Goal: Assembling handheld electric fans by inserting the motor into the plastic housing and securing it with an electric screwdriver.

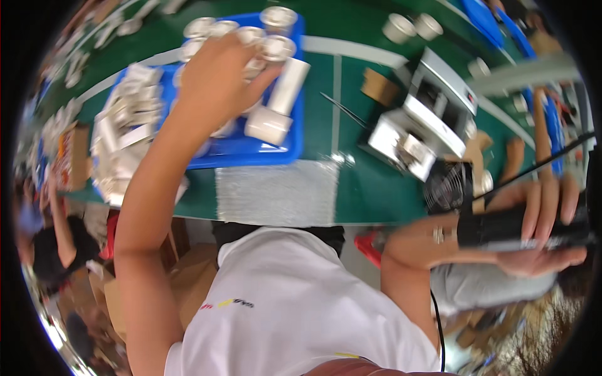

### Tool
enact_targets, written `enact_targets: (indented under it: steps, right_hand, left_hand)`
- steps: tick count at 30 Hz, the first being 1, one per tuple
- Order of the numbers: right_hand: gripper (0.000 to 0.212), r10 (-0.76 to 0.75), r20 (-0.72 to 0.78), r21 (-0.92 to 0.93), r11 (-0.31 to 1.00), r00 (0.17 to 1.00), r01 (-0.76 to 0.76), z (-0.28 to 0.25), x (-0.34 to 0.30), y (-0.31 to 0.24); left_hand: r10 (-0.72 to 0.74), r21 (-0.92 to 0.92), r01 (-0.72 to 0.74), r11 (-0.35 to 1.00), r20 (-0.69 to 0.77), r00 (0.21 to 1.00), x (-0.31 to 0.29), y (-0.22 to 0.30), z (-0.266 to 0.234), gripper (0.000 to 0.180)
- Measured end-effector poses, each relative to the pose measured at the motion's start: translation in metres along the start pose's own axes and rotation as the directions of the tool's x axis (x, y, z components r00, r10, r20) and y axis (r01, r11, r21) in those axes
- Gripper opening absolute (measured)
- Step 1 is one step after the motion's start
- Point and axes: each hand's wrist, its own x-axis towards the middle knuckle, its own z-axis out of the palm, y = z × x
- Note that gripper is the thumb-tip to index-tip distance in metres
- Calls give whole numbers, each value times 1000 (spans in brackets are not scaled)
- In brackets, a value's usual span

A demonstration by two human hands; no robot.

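Note:
My left hand [219, 72] reaches over a blue tray [251, 158], among white round-topped parts [278, 47]. Its thumb stands apart over the parts; the other fingers point down, blurred and largely hidden, so I cannot tell whether they grip one. Just right of that hand lies a white tube with a wide square-looking end [268, 124]. Far to the right, my right hand [542, 219] has its fingers wrapped round a black, elongated object [495, 227] whose exact kind I cannot make out. A thin black cable or rod runs close by it.
White parts are heaped [128, 128] left of the tray. A clear plastic sheet [276, 194] lies at the table's near edge. Right of centre stand an open silver metal box [439, 100], a black fan [446, 188] and a thin dark pointed tool [343, 109]. Other people work at both sides.

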Motion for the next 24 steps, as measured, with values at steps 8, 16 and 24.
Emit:
enact_targets:
  steps: [8, 16, 24]
  right_hand:
    - [44, -451, 109, -905, 323, 886, 275, -9, 39, 46]
    - [37, -507, 51, -927, 297, 860, 230, -17, 28, 52]
    - [66, 116, 150, -133, 986, 982, -96, 15, 5, 16]
  left_hand:
    - [-98, 7, 98, 995, 169, 981, -65, 37, 5, 25]
    - [-208, -278, 214, 936, 51, 977, -105, 55, 24, 49]
    - [-408, -620, 313, 720, -13, 913, -135, 86, 2, 67]
